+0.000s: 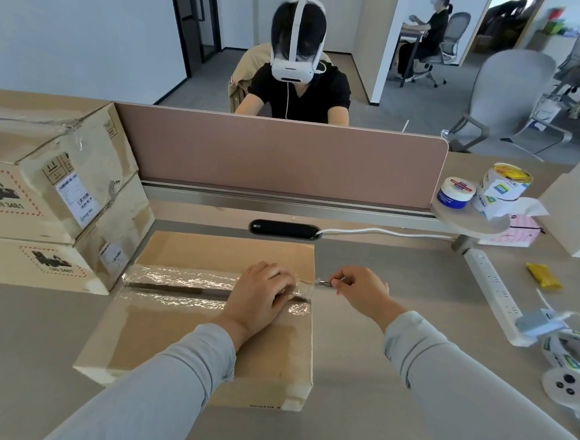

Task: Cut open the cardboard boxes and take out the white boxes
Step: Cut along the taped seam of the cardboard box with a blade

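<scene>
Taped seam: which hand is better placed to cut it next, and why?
Right: the right hand pinches a small metal tool at the tape's right end; the left hand rests on the cardboard box, steadying it.

A blue tub and a tin stand on a round shelf near a power strip
</scene>
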The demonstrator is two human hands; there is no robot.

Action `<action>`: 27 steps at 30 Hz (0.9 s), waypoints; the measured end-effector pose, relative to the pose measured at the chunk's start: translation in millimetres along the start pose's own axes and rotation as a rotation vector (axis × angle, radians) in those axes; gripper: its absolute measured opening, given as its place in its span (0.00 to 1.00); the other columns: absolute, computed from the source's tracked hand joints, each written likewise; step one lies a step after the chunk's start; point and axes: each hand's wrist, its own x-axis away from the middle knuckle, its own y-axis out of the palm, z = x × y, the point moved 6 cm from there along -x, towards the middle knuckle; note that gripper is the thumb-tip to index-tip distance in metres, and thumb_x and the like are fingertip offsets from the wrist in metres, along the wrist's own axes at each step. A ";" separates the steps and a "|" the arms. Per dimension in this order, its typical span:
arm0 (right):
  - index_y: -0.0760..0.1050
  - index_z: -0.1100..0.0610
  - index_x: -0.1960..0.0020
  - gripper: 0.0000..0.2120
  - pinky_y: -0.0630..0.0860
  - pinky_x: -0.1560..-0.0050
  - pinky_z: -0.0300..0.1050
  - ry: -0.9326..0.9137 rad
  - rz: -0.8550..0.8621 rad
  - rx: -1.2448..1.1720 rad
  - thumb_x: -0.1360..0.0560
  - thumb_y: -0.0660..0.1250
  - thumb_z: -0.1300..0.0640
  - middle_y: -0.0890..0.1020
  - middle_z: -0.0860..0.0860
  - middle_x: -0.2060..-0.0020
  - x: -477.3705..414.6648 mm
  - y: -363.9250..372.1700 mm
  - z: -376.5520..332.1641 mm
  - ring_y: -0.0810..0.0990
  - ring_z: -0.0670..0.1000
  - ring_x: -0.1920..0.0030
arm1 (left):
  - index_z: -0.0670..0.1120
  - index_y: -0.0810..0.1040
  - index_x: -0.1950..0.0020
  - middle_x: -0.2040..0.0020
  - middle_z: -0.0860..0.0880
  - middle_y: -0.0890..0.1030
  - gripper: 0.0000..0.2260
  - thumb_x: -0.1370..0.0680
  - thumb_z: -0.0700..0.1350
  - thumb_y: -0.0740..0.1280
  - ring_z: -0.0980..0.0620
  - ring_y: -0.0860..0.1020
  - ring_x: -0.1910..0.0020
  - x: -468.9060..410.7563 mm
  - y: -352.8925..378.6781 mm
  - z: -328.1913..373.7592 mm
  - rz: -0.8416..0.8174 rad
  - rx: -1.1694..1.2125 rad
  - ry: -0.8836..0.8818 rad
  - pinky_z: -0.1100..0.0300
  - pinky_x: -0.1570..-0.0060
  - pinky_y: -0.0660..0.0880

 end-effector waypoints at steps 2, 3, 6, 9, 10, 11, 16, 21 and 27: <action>0.76 0.44 0.57 0.07 0.61 0.45 0.46 -0.004 0.004 0.012 0.22 0.61 0.51 0.80 0.42 0.63 -0.8 -0.7 -1.1 0.75 0.47 0.53 | 0.46 0.81 0.54 0.53 0.52 0.81 0.09 0.27 0.47 0.63 0.50 0.77 0.57 -0.2 0.6 -0.4 -0.007 0.012 0.001 0.58 0.55 0.75; 0.76 0.44 0.57 0.07 0.61 0.44 0.46 -0.008 0.009 0.013 0.23 0.61 0.51 0.80 0.43 0.63 -1.1 -0.6 -1.8 0.75 0.47 0.54 | 0.46 0.81 0.54 0.53 0.52 0.81 0.09 0.28 0.47 0.63 0.50 0.77 0.57 -0.2 1.3 -1.1 -0.008 0.025 0.000 0.58 0.54 0.75; 0.77 0.44 0.57 0.07 0.61 0.43 0.47 -0.042 0.008 0.008 0.23 0.62 0.50 0.78 0.42 0.64 -1.1 3.4 -7.7 0.74 0.47 0.55 | 0.45 0.81 0.55 0.52 0.51 0.81 0.09 0.28 0.46 0.63 0.51 0.77 0.56 -0.5 2.8 -2.4 -0.013 0.050 -0.008 0.58 0.54 0.74; 0.79 0.44 0.56 0.07 0.60 0.44 0.46 -0.072 -0.007 0.026 0.23 0.62 0.51 0.76 0.41 0.67 -0.5 7.4 -12.9 0.73 0.46 0.57 | 0.45 0.81 0.55 0.52 0.51 0.81 0.09 0.29 0.46 0.64 0.53 0.75 0.54 -0.7 3.3 -3.4 0.001 0.075 -0.018 0.61 0.52 0.71; 0.79 0.44 0.56 0.07 0.60 0.43 0.46 -0.079 -0.014 0.041 0.23 0.62 0.51 0.76 0.41 0.67 -1.0 6.4 -13.7 0.73 0.46 0.57 | 0.44 0.80 0.55 0.52 0.51 0.81 0.07 0.29 0.44 0.65 0.54 0.74 0.54 -0.7 3.4 -3.9 0.009 0.081 -0.021 0.62 0.52 0.71; 0.78 0.44 0.56 0.07 0.60 0.42 0.46 -0.089 -0.023 0.060 0.23 0.62 0.51 0.76 0.42 0.67 -2.0 5.2 -13.9 0.74 0.46 0.57 | 0.44 0.80 0.55 0.52 0.51 0.81 0.06 0.29 0.42 0.67 0.54 0.74 0.54 -1.0 3.4 -3.9 0.019 0.083 -0.023 0.62 0.52 0.71; 0.77 0.45 0.58 0.07 0.59 0.42 0.46 -0.135 -0.077 0.100 0.23 0.62 0.51 0.79 0.43 0.64 -4.0 2.2 -16.1 0.77 0.48 0.54 | 0.42 0.81 0.58 0.55 0.49 0.82 0.07 0.35 0.37 0.69 0.57 0.73 0.54 -2.9 -2.0 -1.7 0.071 0.133 -0.061 0.67 0.52 0.68; 0.76 0.44 0.58 0.07 0.57 0.42 0.45 -0.187 -0.110 0.167 0.23 0.62 0.50 0.77 0.42 0.66 -7.6 0.3 -18.6 0.74 0.46 0.56 | 0.42 0.82 0.58 0.55 0.48 0.83 0.07 0.34 0.39 0.69 0.57 0.73 0.54 -2.1 -2.5 -0.8 0.087 0.125 -0.061 0.68 0.50 0.68; 0.71 0.41 0.66 0.13 0.58 0.40 0.46 -0.227 -0.152 0.211 0.23 0.62 0.52 0.75 0.41 0.70 -13.1 -0.7 -21.7 0.71 0.44 0.60 | 0.42 0.83 0.59 0.56 0.48 0.83 0.08 0.31 0.43 0.66 0.56 0.73 0.53 -2.5 -7.6 4.6 0.117 0.111 -0.038 0.68 0.48 0.67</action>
